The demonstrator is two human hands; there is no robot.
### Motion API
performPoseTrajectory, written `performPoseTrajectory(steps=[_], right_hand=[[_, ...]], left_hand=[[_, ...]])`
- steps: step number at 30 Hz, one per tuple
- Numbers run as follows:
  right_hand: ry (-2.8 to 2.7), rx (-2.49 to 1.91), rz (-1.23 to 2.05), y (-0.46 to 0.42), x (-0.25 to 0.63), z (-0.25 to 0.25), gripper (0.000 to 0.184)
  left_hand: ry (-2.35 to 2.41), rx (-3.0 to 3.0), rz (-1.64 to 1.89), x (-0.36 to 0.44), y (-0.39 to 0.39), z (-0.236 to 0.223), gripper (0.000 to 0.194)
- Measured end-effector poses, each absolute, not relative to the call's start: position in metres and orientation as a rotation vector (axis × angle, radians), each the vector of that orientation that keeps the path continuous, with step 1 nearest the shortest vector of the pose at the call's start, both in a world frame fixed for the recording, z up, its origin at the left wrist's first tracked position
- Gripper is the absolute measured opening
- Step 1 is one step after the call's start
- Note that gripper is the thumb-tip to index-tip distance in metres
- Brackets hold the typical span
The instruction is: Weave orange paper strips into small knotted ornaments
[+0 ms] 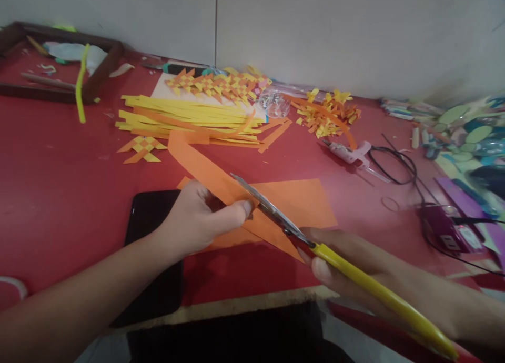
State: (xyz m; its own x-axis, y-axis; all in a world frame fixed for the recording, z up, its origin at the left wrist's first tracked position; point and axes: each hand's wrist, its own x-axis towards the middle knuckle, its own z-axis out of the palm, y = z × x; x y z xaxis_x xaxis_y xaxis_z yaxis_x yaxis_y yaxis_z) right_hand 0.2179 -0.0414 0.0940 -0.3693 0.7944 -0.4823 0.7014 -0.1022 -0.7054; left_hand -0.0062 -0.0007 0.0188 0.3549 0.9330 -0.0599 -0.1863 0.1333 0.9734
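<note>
My left hand (209,215) pinches an orange paper strip (197,163) between thumb and fingers, holding it above the table. In my right hand (335,258) is a pair of scissors (272,210) with yellow handles, its blades pointing up and left. The blades lie across the orange paper just right of my left thumb; whether they are fully closed I cannot tell. Beneath both hands lies a wider orange paper sheet (300,194). A black phone-like slab (153,279) rests under my left wrist.
Behind my hands lie yellow paper strips (181,113), woven paper fish (145,147) and a pile of orange and yellow scraps (327,113). A pink glue gun (351,152) and its black cable are on the right, near a purple box (445,229). A dark frame (59,92) sits far left.
</note>
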Motion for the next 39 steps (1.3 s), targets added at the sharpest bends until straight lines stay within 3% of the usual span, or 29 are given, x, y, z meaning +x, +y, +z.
performPoseTrajectory(steps=[7,30,39], right_hand=[[-1.990,-1.657,1.692,-0.0411,0.2223,0.0896,0.036],[-1.960,-1.664,1.618,-0.0438,0.2258,0.0874,0.050],[-1.997,-1.780,1.493,-0.0462,0.2215,0.0909,0.046]], left_hand=[[0.851,1.133,0.964,-0.0071,-0.0006,0.0203,0.008],[0.797,1.137,0.990,-0.0065,0.0005,0.0205,0.009],[0.754,1.146,0.940,-0.0072,0.0004,0.0184,0.010]])
